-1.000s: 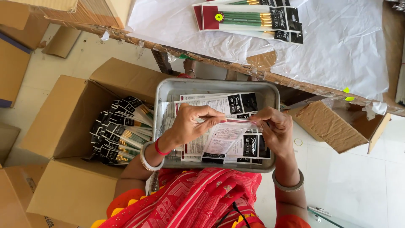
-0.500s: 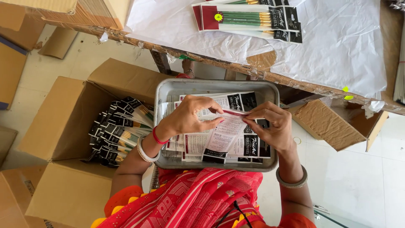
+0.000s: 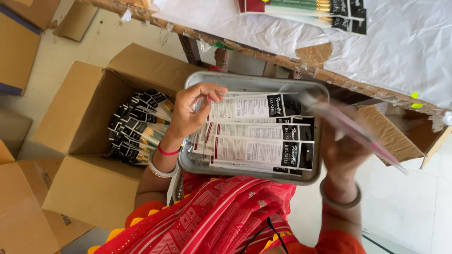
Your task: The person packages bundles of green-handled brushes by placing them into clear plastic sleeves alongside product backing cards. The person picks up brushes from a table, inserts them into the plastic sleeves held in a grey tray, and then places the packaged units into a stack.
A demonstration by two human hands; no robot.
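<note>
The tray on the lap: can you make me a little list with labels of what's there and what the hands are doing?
Tray: grey metal tray on the person's lap
In tray: flat printed packets, overlapping
Left hand: above the packets at the tray's left side, fingers bent
Right hand: lifts a clear packet, blurred
Box: open cardboard box holding black-topped packs

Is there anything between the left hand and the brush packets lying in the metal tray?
Nothing visible. The left hand hovers at the left end of the metal tray, directly above the flat brush packets, fingers curled and empty. The right hand, blurred, holds a clear packet off to the right side.
</note>
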